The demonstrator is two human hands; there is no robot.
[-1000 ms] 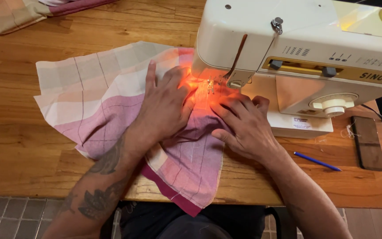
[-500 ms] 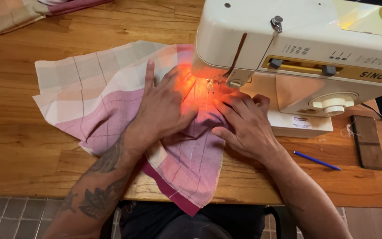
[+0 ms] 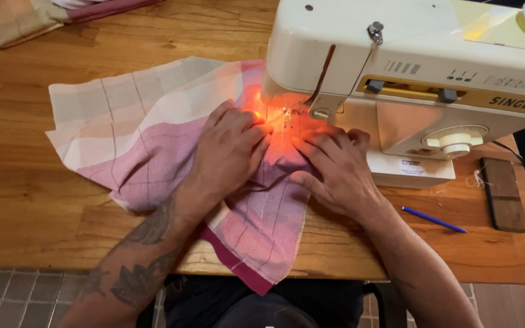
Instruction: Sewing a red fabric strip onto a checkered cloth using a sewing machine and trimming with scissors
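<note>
A pink, cream and purple checked cloth lies spread on the wooden table and runs under the needle of a cream sewing machine. My left hand presses flat on the cloth just left of the needle, fingers spread toward the lit spot. My right hand lies flat on the cloth to the right of the needle, against the machine's base. The machine's lamp glows orange on the fabric between my fingertips. One corner of the cloth hangs over the table's near edge.
A blue pen lies on the table right of my right forearm. A dark wooden block sits further right. More folded checked fabric lies at the far left corner. Tiled floor shows below the table edge.
The cloth has slid a little away from me under the needle. Both hands stay flat on it, shifted slightly forward with the fabric.
</note>
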